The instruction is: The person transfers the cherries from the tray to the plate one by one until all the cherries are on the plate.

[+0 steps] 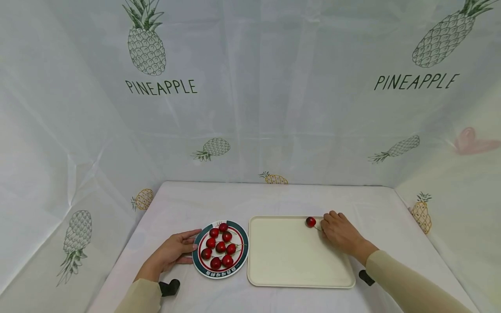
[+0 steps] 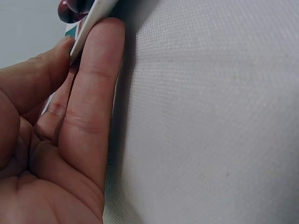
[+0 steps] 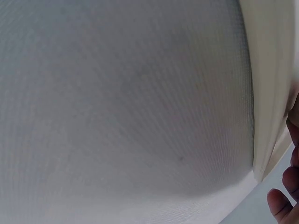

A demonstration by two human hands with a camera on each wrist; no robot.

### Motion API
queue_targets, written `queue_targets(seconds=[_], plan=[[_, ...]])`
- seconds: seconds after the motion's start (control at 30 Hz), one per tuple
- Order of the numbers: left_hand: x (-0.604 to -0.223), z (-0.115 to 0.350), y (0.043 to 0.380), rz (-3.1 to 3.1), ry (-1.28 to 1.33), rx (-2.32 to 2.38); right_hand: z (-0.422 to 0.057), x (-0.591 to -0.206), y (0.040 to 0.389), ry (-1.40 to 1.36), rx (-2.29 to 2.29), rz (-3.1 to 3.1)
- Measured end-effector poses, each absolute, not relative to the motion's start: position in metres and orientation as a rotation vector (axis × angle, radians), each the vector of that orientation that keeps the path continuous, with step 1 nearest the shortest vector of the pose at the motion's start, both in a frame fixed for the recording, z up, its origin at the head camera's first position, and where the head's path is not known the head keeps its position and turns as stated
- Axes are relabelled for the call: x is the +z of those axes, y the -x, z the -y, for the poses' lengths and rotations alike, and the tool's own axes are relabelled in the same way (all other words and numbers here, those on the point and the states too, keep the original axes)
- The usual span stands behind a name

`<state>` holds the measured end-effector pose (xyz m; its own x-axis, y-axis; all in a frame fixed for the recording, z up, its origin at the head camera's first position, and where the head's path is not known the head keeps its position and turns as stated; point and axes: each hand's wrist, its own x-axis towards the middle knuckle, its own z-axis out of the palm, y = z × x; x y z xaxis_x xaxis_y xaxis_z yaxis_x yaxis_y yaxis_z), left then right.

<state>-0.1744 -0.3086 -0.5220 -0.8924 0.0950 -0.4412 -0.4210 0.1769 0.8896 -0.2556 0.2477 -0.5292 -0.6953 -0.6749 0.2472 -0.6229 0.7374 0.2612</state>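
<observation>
A round plate with a dark green rim and red ring holds several red cherries. At its left edge my left hand grips the rim; the left wrist view shows the thumb above and a finger beneath the plate's edge. A single cherry is at the back right of a cream rectangular tray. Its thin stem runs right to my right hand, whose curled fingers appear to pinch the stem's end. In the right wrist view the fingers are partly cut off and the cherry is hidden.
A white cloth covers the table under the plate and tray. Behind it hangs a pale curtain printed with pineapples. The tray stands just right of the plate.
</observation>
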Motion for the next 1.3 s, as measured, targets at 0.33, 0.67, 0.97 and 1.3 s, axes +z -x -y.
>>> queue_targets(seconds=[0.33, 0.67, 0.97, 1.3], plan=[[-0.523, 0.309, 0.175, -2.064, 0.294, 1.762, -0.241, -0.529, 0.257, -1.041, -0.182, 2.523], [-0.524, 0.308, 0.175, -2.094, 0.351, 1.741, -0.189, -0.515, 0.253, -1.066, -0.189, 2.413], [-0.524, 0.307, 0.176, -2.087, 0.355, 1.748, -0.113, -0.501, 0.239, -1.065, -0.123, 2.348], [-0.525, 0.308, 0.177, -2.088, 0.345, 1.749, -0.038, -0.494, 0.205, -1.019, -0.102, 2.473]])
